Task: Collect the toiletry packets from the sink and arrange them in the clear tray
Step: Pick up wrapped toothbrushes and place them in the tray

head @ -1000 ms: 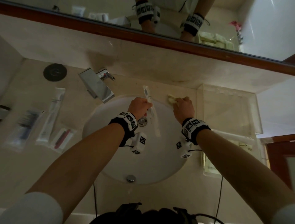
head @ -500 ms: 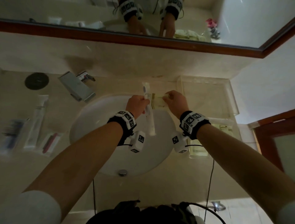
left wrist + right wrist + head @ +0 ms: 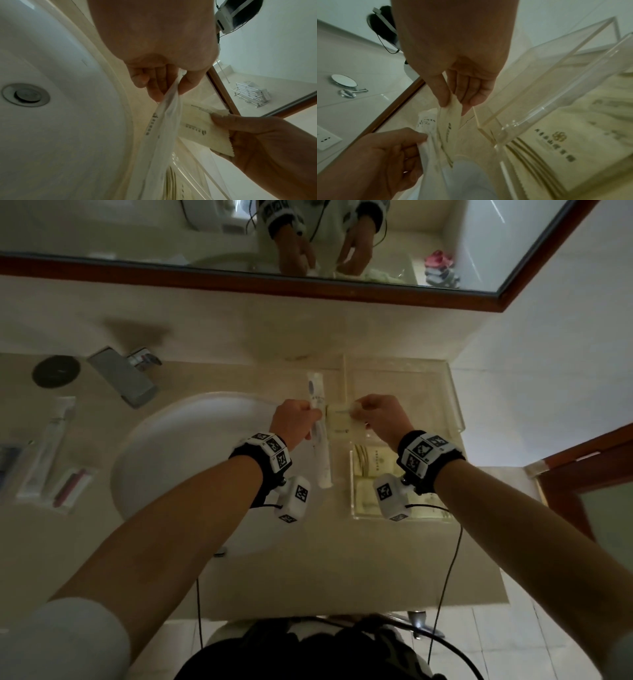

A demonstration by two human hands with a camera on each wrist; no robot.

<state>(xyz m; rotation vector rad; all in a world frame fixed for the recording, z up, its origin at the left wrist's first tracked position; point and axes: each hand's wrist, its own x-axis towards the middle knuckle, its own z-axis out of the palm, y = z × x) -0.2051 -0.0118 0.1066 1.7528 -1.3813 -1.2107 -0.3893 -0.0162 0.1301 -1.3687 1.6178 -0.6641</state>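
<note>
My left hand [image 3: 297, 422] pinches a long white packet [image 3: 320, 436] [image 3: 164, 121] above the right rim of the white sink [image 3: 191, 446]. My right hand [image 3: 380, 416] pinches a small cream packet [image 3: 339, 422] [image 3: 448, 125] by its top edge, just left of the clear tray [image 3: 455, 405]. The two packets hang side by side and nearly touch. The far tray is clear acrylic with raised walls [image 3: 556, 56]. A second clear tray [image 3: 356, 508] nearer me holds cream packets with printed lines [image 3: 556, 142].
A chrome faucet [image 3: 123, 374] and a dark round disc [image 3: 56, 370] sit at the back left. Several packets [image 3: 58, 453] lie on the counter left of the sink. A wood-framed mirror [image 3: 239, 273] runs along the back wall. A door frame [image 3: 582, 474] stands at the right.
Both hands have lifted their packets out of the sink and carried them right, toward the clear tray. The camera has also swung right.
</note>
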